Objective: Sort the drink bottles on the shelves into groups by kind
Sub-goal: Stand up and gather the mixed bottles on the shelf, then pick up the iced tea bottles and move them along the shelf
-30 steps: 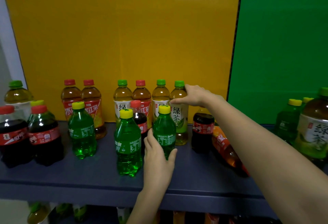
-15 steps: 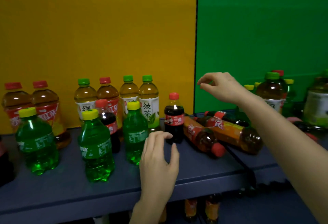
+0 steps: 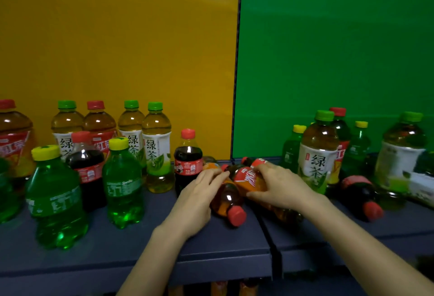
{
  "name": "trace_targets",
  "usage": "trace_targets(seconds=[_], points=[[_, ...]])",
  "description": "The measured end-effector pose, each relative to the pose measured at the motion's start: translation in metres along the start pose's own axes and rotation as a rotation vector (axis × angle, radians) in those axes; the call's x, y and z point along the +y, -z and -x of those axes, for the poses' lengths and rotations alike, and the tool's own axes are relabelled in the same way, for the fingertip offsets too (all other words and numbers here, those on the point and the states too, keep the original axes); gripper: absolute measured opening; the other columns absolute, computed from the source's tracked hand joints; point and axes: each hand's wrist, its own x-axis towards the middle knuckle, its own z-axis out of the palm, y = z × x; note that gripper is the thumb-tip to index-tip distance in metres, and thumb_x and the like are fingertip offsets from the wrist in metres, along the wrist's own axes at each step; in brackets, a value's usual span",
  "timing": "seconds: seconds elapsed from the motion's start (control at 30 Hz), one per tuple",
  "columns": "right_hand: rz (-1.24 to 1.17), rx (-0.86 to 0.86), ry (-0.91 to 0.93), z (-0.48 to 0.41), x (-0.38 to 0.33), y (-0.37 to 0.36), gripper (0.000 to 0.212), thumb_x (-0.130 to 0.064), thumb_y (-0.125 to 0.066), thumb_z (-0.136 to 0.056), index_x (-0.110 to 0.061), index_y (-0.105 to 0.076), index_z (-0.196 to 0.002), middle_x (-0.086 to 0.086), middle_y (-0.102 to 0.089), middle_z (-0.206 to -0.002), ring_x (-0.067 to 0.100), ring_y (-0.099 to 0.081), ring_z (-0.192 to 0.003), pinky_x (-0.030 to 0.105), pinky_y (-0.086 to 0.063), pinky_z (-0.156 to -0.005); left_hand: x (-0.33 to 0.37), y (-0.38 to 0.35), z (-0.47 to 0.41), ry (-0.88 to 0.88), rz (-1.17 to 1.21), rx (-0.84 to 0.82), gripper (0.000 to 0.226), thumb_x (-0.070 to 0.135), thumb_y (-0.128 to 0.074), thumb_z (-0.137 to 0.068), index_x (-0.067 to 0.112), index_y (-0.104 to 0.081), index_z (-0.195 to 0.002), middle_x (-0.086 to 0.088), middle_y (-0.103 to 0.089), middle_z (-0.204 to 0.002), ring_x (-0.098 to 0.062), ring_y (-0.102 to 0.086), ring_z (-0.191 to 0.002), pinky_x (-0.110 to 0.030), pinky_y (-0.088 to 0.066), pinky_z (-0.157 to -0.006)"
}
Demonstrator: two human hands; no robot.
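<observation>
Two red-capped iced tea bottles lie on their sides where the two dark blue shelf boards (image 3: 223,244) meet. My left hand (image 3: 199,199) curls over the left lying tea bottle (image 3: 226,200), whose cap points toward me. My right hand (image 3: 279,185) grips the right lying tea bottle (image 3: 249,177) around its red and orange label, thumb below and fingers on top. To the left stand green soda bottles (image 3: 123,185), cola bottles (image 3: 187,159), green tea bottles (image 3: 156,145) and upright red tea bottles (image 3: 99,126), mixed together.
On the right board stand a green tea bottle (image 3: 318,152), yellow-capped green soda bottles (image 3: 291,148), and a large green tea bottle (image 3: 401,152). A cola bottle (image 3: 359,192) lies there on its side. Yellow and green panels back the shelves. More bottles show on the shelf below.
My view has shifted to the right. My right hand dropped from the air onto the right lying tea bottle, and my left hand moved right onto the left lying one.
</observation>
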Motion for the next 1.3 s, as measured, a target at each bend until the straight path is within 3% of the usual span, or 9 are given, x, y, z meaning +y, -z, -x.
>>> trace_targets(seconds=[0.1, 0.2, 0.3, 0.53, 0.73, 0.9, 1.0, 1.17, 1.3], points=[[0.128, 0.015, 0.023, -0.003, -0.003, -0.006, 0.081, -0.057, -0.066, -0.072, -0.016, -0.035, -0.135, 0.006, -0.049, -0.132, 0.024, -0.047, -0.119, 0.037, -0.045, -0.095, -0.001, -0.002, -0.008, -0.122, -0.099, -0.018, 0.087, -0.007, -0.060, -0.072, 0.023, -0.025, -0.146, 0.003, -0.029, -0.149, -0.015, -0.026, -0.138, -0.021, -0.020, -0.110], [0.185, 0.036, 0.026, -0.006, 0.000, -0.011, 0.075, -0.048, -0.066, -0.076, -0.008, -0.036, -0.132, 0.011, -0.047, -0.130, 0.027, -0.044, -0.120, 0.038, -0.044, -0.093, 0.001, -0.005, -0.018, -0.241, -0.181, 0.003, 0.080, -0.004, -0.069, -0.061, 0.020, -0.042, -0.132, 0.001, -0.048, -0.136, -0.017, -0.042, -0.129, -0.029, -0.037, -0.107], [0.127, 0.042, 0.017, -0.004, -0.005, -0.014, 0.069, -0.042, -0.064, -0.080, -0.006, -0.036, -0.131, 0.013, -0.045, -0.130, 0.029, -0.042, -0.120, 0.039, -0.043, -0.093, -0.009, 0.000, -0.014, -0.248, -0.148, -0.052, 0.076, 0.004, -0.072, -0.063, 0.021, -0.040, -0.129, 0.004, -0.048, -0.133, -0.014, -0.043, -0.127, -0.029, -0.042, -0.102], [-0.069, 0.229, 0.072, 0.014, 0.014, -0.008, 0.067, -0.046, -0.057, -0.085, -0.012, -0.029, -0.135, 0.006, -0.041, -0.132, 0.024, -0.039, -0.120, 0.034, -0.040, -0.095, -0.005, -0.001, -0.013, -0.186, -0.047, 0.096, 0.057, 0.021, -0.070, -0.074, 0.022, -0.046, -0.126, 0.006, -0.053, -0.126, -0.011, -0.048, -0.121, -0.031, -0.046, -0.093], [-0.388, 0.511, 0.084, 0.030, 0.024, -0.014, 0.071, -0.048, -0.058, -0.084, -0.015, -0.028, -0.139, 0.001, -0.044, -0.123, 0.016, -0.038, -0.112, 0.026, -0.033, -0.093, 0.003, 0.015, -0.027, -0.020, 0.215, 0.315, 0.063, 0.030, -0.070, -0.063, 0.026, -0.048, -0.122, 0.012, -0.055, -0.116, -0.001, -0.049, -0.111, -0.008, -0.034, -0.097], [-0.719, 0.593, 0.073, 0.039, 0.015, -0.023, 0.072, -0.042, -0.062, -0.082, -0.017, -0.026, -0.139, -0.010, -0.036, -0.115, 0.005, -0.038, -0.105, 0.020, -0.032, -0.088, 0.011, 0.018, -0.049, 0.198, 0.320, 0.444, 0.060, 0.026, -0.078, -0.064, 0.016, -0.055, -0.118, 0.011, -0.059, -0.104, -0.003, -0.054, -0.097, 0.000, -0.034, -0.080], [-0.881, 0.595, 0.050, 0.042, 0.009, -0.029, 0.073, -0.035, -0.066, -0.080, -0.018, -0.024, -0.138, -0.011, -0.037, -0.118, 0.006, -0.043, -0.108, 0.011, -0.033, -0.084, 0.016, 0.017, -0.063, 0.322, 0.328, 0.507, 0.059, 0.026, -0.079, -0.069, 0.011, -0.052, -0.120, 0.008, -0.057, -0.102, -0.006, -0.052, -0.094, -0.008, -0.034, -0.071], [-1.067, 0.581, 0.003, 0.043, 0.004, -0.039, 0.074, -0.039, -0.064, -0.077, -0.030, -0.018, -0.134, -0.005, -0.040, -0.129, 0.009, -0.046, -0.114, 0.008, -0.038, -0.082, 0.012, 0.006, -0.085, 0.474, 0.431, 0.494, 0.058, 0.032, -0.072, -0.078, 0.008, -0.042, -0.122, -0.007, -0.059, -0.114, -0.022, -0.058, -0.104, -0.033, -0.049, -0.085], [-1.123, 0.522, 0.004, 0.043, 0.005, -0.042, 0.077, -0.040, -0.064, -0.076, -0.036, -0.012, -0.133, -0.006, -0.039, -0.133, 0.008, -0.046, -0.116, 0.008, -0.041, -0.082, 0.002, -0.004, -0.102, 0.560, 0.439, 0.452, 0.064, 0.033, -0.066, -0.083, 0.005, -0.034, -0.131, -0.013, -0.053, -0.124, -0.029, -0.054, -0.112, -0.041, -0.048, -0.091]])
